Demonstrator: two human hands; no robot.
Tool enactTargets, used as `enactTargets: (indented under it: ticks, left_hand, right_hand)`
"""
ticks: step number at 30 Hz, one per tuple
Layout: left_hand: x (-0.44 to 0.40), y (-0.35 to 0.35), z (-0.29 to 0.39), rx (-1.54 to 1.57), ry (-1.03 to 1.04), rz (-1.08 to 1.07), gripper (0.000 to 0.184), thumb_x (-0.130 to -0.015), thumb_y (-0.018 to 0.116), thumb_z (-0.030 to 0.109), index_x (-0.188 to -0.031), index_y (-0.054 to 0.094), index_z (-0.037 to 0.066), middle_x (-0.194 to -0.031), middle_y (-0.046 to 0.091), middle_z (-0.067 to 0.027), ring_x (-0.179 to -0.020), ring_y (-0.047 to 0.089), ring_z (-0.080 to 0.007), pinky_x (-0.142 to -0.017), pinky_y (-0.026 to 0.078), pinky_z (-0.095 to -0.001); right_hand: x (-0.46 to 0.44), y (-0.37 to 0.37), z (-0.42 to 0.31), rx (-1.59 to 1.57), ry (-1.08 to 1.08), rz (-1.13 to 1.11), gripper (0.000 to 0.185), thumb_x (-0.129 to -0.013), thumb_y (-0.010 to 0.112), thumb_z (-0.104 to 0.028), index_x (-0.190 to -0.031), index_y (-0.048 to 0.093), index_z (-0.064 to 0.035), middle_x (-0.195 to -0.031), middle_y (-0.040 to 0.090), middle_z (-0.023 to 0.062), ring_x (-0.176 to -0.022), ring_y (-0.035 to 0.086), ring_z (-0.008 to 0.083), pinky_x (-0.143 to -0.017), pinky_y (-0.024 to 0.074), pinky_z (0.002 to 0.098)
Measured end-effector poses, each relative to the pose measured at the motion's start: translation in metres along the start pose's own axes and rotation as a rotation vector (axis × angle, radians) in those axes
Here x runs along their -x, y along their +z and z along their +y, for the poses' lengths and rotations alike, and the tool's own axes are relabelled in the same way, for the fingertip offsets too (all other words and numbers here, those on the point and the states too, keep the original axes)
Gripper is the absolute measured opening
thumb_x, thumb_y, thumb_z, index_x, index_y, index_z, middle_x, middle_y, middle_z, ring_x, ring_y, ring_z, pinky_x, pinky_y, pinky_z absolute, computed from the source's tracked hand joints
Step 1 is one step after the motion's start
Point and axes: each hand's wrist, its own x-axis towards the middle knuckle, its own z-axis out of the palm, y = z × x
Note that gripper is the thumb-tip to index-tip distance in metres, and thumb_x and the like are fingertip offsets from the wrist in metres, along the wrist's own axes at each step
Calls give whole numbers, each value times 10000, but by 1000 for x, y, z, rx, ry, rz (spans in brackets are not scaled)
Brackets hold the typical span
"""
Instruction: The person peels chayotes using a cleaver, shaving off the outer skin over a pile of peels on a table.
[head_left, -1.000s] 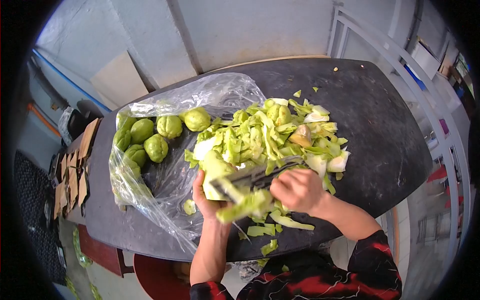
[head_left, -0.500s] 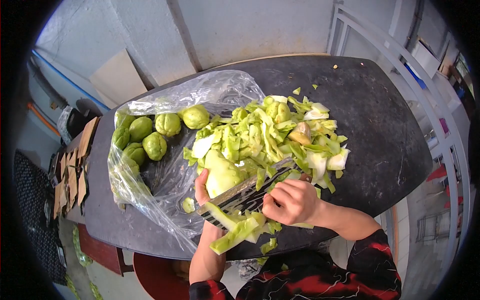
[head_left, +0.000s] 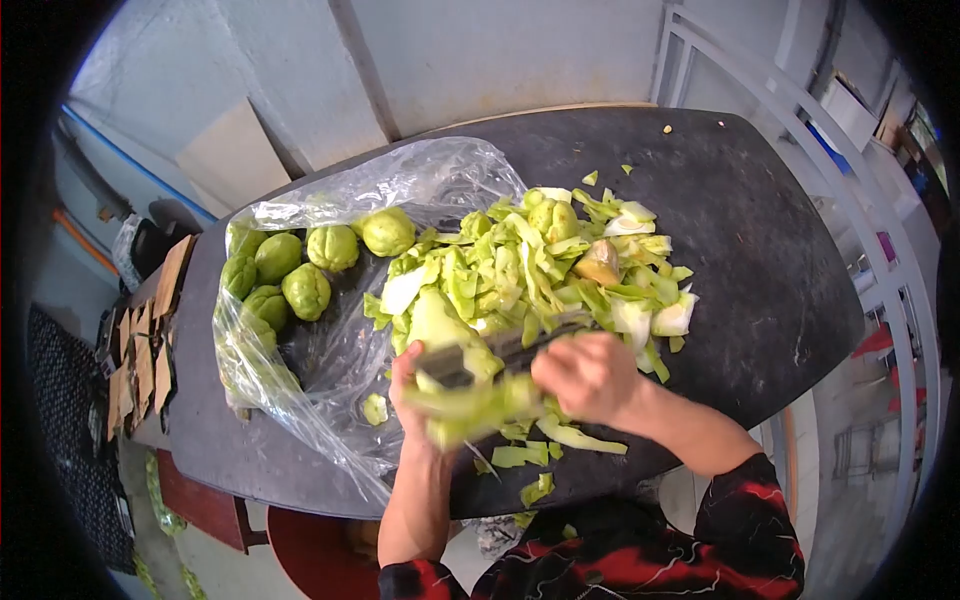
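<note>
- Head view: the left hand [head_left: 408, 388] is curled round the near-left side of a pale green fruit [head_left: 434, 318], thumb showing and the other fingers mostly hidden; the right hand [head_left: 588, 376] is closed in a fist on a wide dark blade [head_left: 512, 350], its grip blurred
- The fruit sits at the near-left edge of a heap of peelings [head_left: 515, 265], above the dark surface [head_left: 770, 260]; whether it rests on anything is hidden
- Worst risk, as I judge it: a cut to the left hand, since the blade's far end lies close to the thumb and a slip on wet flesh could carry it over
- Blurred green strips [head_left: 470, 412] lie beside the blade and cover part of it, so the edge could be misjudged
- Skinned flesh is probably slick; too loose a hold could let the fruit roll into the heap
- Loose scraps [head_left: 537, 489] near the rim could drop off the surface if nudged by a forearm
- The clear plastic bag [head_left: 290, 378], with whole fruits [head_left: 306, 291] on it, spreads just left of the left forearm; a snag could drag it and set those fruits rolling
</note>
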Motion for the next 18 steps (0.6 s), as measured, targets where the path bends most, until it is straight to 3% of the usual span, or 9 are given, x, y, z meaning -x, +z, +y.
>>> enactTargets:
  ticks: [4,8,10,11,12,14,18]
  left_hand:
    - [5,10,5,-6,-8,-225,596,-892,504,528,-1275,547,74,-1159,635,-136,-1031,637,-282,-868,529,-438]
    - [1,-8,-11,120,20,-78,575,-894,507,527,-1255,566,83,-1167,642,-100,-1040,634,-277,-877,538,-471]
    - [3,-5,-8,189,-71,-107,566,-887,517,513,-1251,568,82,-1135,653,-108,-982,654,-283,-808,560,-477]
    - [8,10,-3,-34,-80,-140,565,-878,528,497,-1253,564,76,-1087,662,-137,-893,670,-298,-690,573,-472]
    - [9,17,-3,-24,-60,-135,567,-866,542,487,-1253,562,73,-1042,667,-161,-812,672,-304,-588,561,-464]
    - [6,11,-1,-31,-25,-239,543,-901,517,482,-1258,561,74,-1078,656,-174,-839,667,-301,-619,562,-448]
    - [2,22,5,147,-25,-138,535,-935,500,476,-1281,553,72,-1120,643,-175,-884,657,-290,-707,561,-447]
  right_hand:
    - [-1,11,15,87,63,2,105,-806,612,-91,-785,510,-105,-556,470,-4,-483,598,151,-409,483,301]
    - [-2,5,5,9,3,57,111,-837,586,-70,-792,492,-109,-525,443,1,-438,565,148,-383,478,306]
    - [2,12,14,63,98,-8,98,-857,569,-57,-845,486,-109,-518,453,12,-397,534,152,-352,460,317]
    - [3,15,23,73,227,-129,114,-856,566,-45,-902,477,-101,-544,517,37,-405,566,178,-339,457,337]
    - [1,14,31,100,255,-158,146,-835,578,-39,-929,477,-83,-577,571,61,-448,617,217,-348,467,342]
    - [0,9,30,55,304,-128,181,-734,581,15,-845,466,-70,-616,566,81,-513,623,273,-442,489,365]
    - [0,3,22,59,272,-91,172,-720,582,27,-808,466,-66,-605,552,75,-499,606,261,-440,481,365]
